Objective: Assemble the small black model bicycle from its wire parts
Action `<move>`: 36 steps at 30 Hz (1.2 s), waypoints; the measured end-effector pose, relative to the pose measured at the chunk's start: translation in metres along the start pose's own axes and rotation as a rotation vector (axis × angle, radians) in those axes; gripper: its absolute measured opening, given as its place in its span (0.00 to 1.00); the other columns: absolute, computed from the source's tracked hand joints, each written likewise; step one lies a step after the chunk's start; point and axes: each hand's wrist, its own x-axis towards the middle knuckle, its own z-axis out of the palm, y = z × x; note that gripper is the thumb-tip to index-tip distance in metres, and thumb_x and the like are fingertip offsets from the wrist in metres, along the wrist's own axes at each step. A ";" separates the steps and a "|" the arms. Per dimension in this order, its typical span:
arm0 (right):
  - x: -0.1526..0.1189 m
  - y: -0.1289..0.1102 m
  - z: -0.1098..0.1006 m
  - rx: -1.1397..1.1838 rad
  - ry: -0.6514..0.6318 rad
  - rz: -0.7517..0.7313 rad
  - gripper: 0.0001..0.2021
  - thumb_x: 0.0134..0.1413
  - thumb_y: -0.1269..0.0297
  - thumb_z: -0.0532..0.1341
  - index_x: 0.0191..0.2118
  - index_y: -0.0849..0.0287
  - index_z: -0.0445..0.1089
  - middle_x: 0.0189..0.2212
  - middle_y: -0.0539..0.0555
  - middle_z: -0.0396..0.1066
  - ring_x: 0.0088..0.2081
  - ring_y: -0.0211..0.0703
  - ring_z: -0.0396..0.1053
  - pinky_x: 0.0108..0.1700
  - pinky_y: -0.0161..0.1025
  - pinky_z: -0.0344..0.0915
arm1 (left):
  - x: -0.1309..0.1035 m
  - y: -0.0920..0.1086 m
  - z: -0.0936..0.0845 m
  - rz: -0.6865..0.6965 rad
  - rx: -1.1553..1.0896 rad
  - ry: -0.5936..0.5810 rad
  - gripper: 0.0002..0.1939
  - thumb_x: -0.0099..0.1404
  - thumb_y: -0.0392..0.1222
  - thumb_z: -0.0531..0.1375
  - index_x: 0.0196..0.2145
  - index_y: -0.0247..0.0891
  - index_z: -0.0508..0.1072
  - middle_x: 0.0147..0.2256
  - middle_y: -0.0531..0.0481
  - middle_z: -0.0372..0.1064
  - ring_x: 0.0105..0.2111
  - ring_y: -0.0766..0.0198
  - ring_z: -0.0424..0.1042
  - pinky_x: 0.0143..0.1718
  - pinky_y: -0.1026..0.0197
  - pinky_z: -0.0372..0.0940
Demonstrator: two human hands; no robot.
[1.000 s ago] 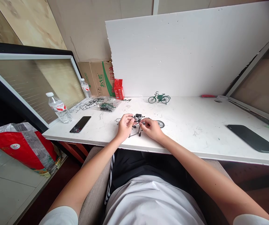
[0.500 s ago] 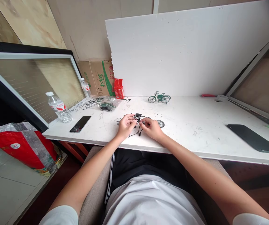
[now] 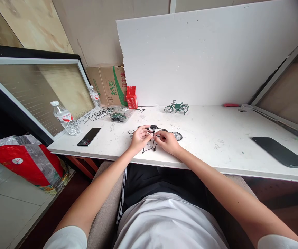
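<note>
White counter, both hands pinched over a dark model bicycle

Behind the white counter (image 3: 211, 129) leans a tall white board (image 3: 203, 58). Taking the meeting fingertips as the clock's centre, with twelve pointing away from the person, the dark model parts (image 3: 149, 149) lie right there, thin tubes jutting out toward six o'clock. The left hand (image 3: 139, 139) is nearly closed, thumb and fingers brought together on them; the right hand (image 3: 167, 141) pinches at the same spot from three o'clock. Exactly which piece each one grips is hidden by the fingers.

A spoked wheel (image 3: 177, 136) shows just past the right hand at three. An upright green model bicycle (image 3: 177, 107) stands at one, a red box (image 3: 131, 98) at eleven. At ten lies a clear bag of green parts (image 3: 119, 117); a phone (image 3: 89, 136) rests at nine, and a dark slab (image 3: 282, 152) lies well apart at three.
</note>
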 end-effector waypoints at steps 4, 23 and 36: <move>0.000 0.001 0.001 0.006 -0.006 -0.024 0.16 0.68 0.52 0.60 0.43 0.58 0.79 0.27 0.51 0.73 0.25 0.40 0.61 0.32 0.39 0.57 | -0.001 0.002 0.001 -0.018 -0.016 0.002 0.29 0.60 0.46 0.74 0.55 0.35 0.72 0.45 0.39 0.76 0.42 0.59 0.78 0.42 0.57 0.77; 0.000 0.003 0.002 0.009 -0.020 -0.039 0.15 0.67 0.53 0.60 0.41 0.59 0.78 0.22 0.47 0.66 0.24 0.38 0.58 0.31 0.38 0.56 | 0.001 -0.001 -0.001 -0.019 -0.004 0.020 0.25 0.61 0.43 0.72 0.53 0.35 0.73 0.45 0.40 0.75 0.39 0.61 0.76 0.37 0.61 0.74; -0.001 -0.003 0.000 0.020 -0.063 -0.068 0.15 0.68 0.54 0.59 0.36 0.59 0.75 0.23 0.48 0.66 0.25 0.37 0.56 0.32 0.38 0.54 | 0.000 0.004 -0.001 -0.049 0.028 -0.004 0.19 0.61 0.45 0.71 0.46 0.34 0.76 0.39 0.43 0.74 0.33 0.65 0.72 0.29 0.65 0.66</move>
